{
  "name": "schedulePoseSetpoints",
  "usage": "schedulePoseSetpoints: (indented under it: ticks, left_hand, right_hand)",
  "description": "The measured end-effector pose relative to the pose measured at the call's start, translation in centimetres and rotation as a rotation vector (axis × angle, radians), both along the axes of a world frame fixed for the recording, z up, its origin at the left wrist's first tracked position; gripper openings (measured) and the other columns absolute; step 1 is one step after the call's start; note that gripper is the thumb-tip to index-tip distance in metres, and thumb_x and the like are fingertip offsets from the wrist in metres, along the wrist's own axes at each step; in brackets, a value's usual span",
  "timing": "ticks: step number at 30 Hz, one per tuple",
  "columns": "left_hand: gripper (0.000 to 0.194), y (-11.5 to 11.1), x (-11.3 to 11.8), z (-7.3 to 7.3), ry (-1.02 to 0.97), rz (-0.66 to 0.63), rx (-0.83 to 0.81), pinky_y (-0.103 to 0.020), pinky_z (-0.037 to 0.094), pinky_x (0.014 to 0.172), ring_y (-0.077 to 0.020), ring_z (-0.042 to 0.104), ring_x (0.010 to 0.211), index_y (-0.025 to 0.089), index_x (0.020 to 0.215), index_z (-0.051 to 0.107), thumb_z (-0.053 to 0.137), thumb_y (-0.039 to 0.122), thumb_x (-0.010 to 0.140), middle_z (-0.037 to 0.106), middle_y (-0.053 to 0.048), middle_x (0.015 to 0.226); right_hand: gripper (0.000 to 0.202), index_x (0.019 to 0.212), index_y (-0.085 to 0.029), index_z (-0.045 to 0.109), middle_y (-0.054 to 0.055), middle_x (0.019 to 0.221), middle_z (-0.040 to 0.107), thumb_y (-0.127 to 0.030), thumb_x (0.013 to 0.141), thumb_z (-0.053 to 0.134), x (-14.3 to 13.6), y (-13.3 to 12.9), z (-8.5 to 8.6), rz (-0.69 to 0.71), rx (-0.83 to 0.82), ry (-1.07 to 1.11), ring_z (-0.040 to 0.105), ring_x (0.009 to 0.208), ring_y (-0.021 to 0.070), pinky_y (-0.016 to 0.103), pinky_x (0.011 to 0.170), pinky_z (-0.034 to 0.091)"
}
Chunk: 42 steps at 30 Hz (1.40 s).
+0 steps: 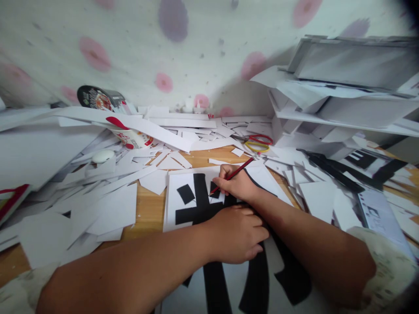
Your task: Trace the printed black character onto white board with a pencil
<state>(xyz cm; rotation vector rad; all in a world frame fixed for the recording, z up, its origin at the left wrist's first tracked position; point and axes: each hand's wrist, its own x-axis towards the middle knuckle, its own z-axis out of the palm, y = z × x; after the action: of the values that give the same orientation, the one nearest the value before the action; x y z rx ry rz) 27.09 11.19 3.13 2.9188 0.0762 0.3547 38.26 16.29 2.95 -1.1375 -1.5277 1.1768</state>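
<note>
A white sheet [178, 181] lies on the wooden table, with large black cut-out strokes [202, 196] on it. My right hand [234, 181] is closed around a red and black pencil [240, 168], its tip at a small black piece near the sheet's upper part. A second small black piece [186, 194] is to the left of the upright stroke. My left hand [240, 233] rests palm down across the black strokes below my right hand, its fingers bent and pointing right. Whether anything is under its palm is hidden.
White paper scraps [114, 209] cover the table on both sides. Scissors [258, 144] with red and yellow handles lie behind the sheet. A paper cup [131, 137] with a red spoon stands back left. White shelves [340, 117] are at right, near more black cut-outs [360, 168].
</note>
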Motion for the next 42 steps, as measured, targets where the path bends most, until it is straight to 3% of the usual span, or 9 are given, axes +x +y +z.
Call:
schedulePoseSetpoints:
  ticks: [42]
  left_hand:
    - [0.021,-0.04,0.07,0.17,0.011,0.006,0.008,-0.036,0.046,0.086,-0.0221,0.06,0.091,0.014,0.096,0.067,0.058,0.031,0.087,0.07,-0.005,0.095]
  right_hand:
    - [0.032,0.06,-0.021,0.04,-0.007,0.04,0.052,-0.033,0.071,0.068,0.0,0.19,-0.08,0.017,-0.03,0.017,0.042,0.033,0.0063,0.017,0.035,0.033]
